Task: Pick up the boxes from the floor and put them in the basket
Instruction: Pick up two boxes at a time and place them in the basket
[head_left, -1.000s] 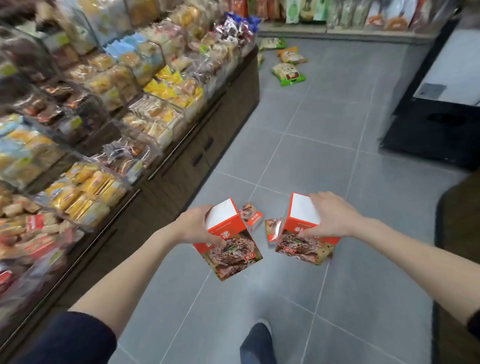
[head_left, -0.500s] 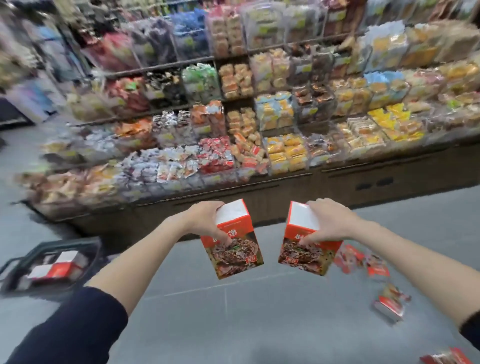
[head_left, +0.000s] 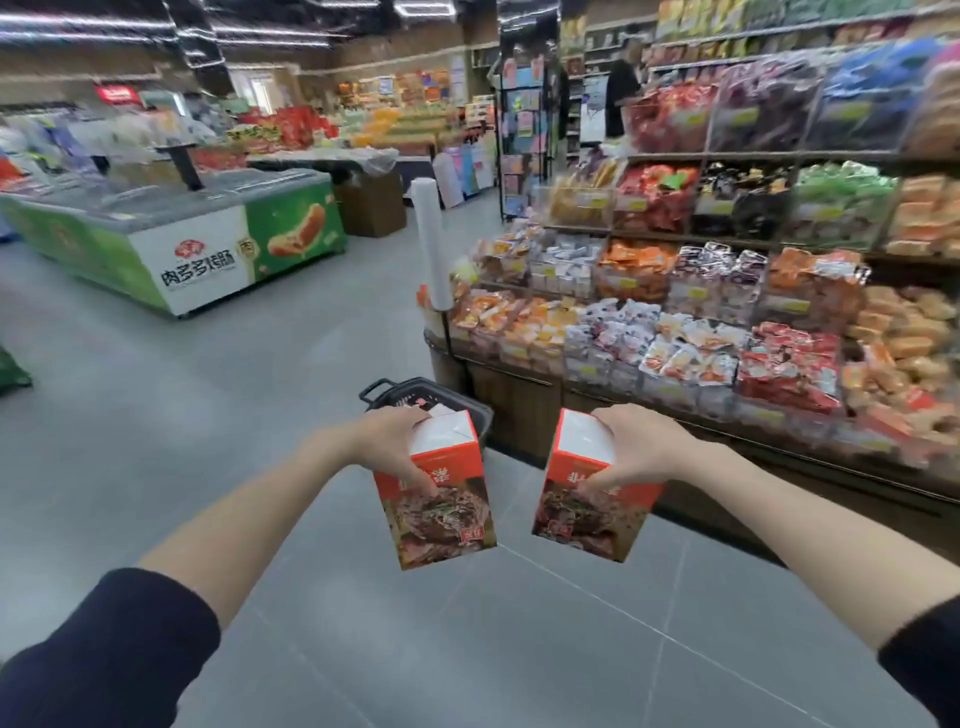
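My left hand (head_left: 392, 441) grips the top of a red box (head_left: 441, 512) printed with a meat dish, held above the floor. My right hand (head_left: 631, 449) grips a second box of the same kind (head_left: 582, 512), also in the air. The two boxes hang side by side at the frame's middle. A dark shopping basket (head_left: 397, 392) stands on the floor just beyond my left hand, close to the shelf's corner. Something red and white shows inside it; most of the basket is hidden behind my hand and the left box.
A long snack shelf (head_left: 727, 322) fills the right side, with a white roll on a pole (head_left: 434, 244) at its corner. A green chest freezer (head_left: 208, 244) stands at the left back. Grey tiled floor (head_left: 182, 415) lies between them. A person (head_left: 621, 88) stands far back.
The view has swung left from the shelf front to the open aisle. Both hands kept their boxes. The basket, earlier at lower left, now sits straight ahead behind the left box.
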